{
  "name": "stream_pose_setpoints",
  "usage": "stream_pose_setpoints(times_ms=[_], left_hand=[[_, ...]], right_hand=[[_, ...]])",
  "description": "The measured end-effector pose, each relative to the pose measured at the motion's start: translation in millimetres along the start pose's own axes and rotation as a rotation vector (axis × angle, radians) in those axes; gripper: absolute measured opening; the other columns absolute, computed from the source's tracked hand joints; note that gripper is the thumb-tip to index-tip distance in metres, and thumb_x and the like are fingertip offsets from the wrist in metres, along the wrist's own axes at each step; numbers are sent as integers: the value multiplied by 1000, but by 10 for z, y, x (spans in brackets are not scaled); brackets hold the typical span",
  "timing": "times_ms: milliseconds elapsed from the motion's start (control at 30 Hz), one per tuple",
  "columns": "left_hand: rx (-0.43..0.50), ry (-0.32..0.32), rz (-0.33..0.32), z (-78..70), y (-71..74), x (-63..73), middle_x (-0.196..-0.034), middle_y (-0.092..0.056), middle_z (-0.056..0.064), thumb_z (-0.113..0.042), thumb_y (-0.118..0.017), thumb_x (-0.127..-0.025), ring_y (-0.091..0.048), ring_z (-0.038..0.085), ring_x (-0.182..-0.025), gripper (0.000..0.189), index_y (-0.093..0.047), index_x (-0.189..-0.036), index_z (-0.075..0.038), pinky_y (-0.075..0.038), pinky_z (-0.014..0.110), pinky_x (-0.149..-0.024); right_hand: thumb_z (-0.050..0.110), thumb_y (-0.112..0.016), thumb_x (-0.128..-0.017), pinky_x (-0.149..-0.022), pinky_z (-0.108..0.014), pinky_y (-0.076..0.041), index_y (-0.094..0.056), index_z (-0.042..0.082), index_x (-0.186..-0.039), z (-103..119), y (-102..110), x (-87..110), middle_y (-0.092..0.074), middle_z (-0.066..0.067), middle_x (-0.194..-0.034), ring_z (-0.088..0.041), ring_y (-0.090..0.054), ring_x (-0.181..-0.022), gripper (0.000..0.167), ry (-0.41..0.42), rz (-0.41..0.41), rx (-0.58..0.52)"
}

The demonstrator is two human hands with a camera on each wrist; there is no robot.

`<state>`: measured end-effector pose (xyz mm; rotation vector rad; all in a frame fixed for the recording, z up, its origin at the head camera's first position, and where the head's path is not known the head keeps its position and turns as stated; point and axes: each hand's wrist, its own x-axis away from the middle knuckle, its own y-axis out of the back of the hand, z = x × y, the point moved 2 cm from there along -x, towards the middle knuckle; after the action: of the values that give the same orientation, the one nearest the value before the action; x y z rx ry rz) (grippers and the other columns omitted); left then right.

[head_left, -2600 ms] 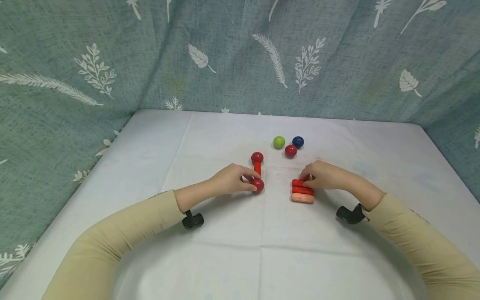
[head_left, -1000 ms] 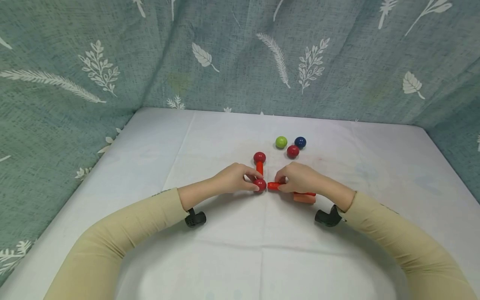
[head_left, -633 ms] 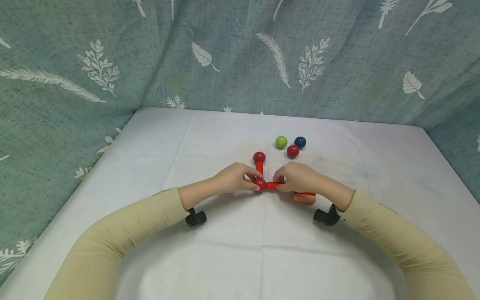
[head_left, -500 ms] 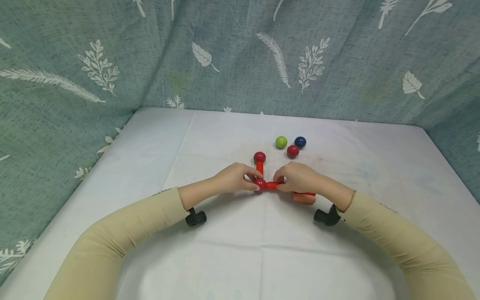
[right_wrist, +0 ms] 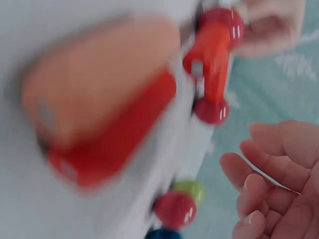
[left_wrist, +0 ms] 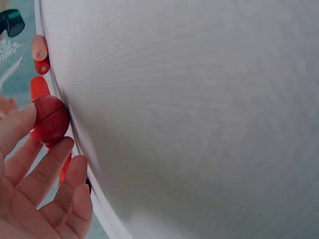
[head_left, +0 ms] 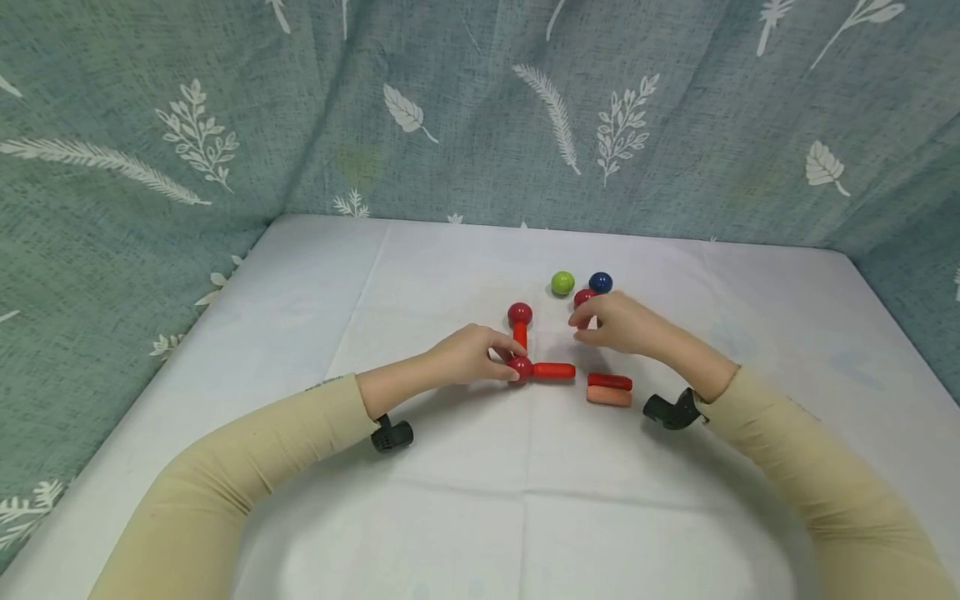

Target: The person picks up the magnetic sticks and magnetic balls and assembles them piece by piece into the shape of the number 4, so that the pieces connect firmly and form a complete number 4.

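Observation:
My left hand (head_left: 468, 358) pinches a red ball (head_left: 520, 370) between thumb and fingers, also large in the left wrist view. From that ball one red rod (head_left: 555, 372) extends right, its end against the ball. Another red rod (head_left: 521, 335) runs away from it to a second red ball (head_left: 520, 313), forming an L shape. My right hand (head_left: 622, 323) hovers with nothing between its parted thumb and fingers. It is just in front of a loose red ball (head_left: 582, 297), which it partly overlaps in the head view.
A green ball (head_left: 562, 282) and a blue ball (head_left: 601, 282) lie beside the loose red one. Right of the L lie a red rod (head_left: 610, 381) and a peach rod (head_left: 608, 397), side by side. A patterned curtain (head_left: 465, 108) hangs behind the white table (head_left: 450, 517).
My right hand took a red rod from the stack, laid it against the held ball, let go and moved back toward the loose balls. The left hand kept its hold.

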<state>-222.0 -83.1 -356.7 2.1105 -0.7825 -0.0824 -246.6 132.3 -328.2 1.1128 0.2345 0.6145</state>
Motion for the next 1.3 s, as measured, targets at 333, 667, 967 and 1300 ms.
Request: stream_pose_setpoints(times_ms=[333, 667, 967, 1300], left_hand=[[-5, -24, -4, 23, 18, 18, -93, -68, -1, -17, -71, -79, -62, 9, -79, 33, -66, -112, -14, -46, 22, -70], [-16, -18, -4, 57, 63, 43, -91, -69, -1, -15, -71, -79, -62, 12, -80, 33, -67, -112, -14, -46, 22, -70], [-19, -13, -2, 83, 58, 30, -91, -69, -1, -15, -71, -79, -62, 11, -79, 33, -67, -112, -14, -46, 22, -71], [-17, -4, -2, 63, 68, 42, -91, -69, -1, -15, -72, -78, -61, 12, -78, 34, -67, -112, -14, -46, 21, -68]], right_hand=[[6, -59, -86, -78, -40, -49, -63, -3, -110, -396, 164, -64, -62, -20, -104, -29, -55, -90, 25, -160, -85, -39], [5, -62, -83, -85, -43, -46, -58, -4, -117, -467, 108, -226, -58, -21, -112, -32, -54, -99, 35, -122, -107, 13], [8, -65, -83, -91, -44, -43, -56, -3, -120, -457, 50, -341, -56, -20, -118, -31, -52, -107, 39, -123, -74, 81], [14, -66, -83, -86, -43, -46, -57, 0, -118, -454, 17, -364, -60, -17, -111, -27, -55, -97, 39, -162, -59, 116]])
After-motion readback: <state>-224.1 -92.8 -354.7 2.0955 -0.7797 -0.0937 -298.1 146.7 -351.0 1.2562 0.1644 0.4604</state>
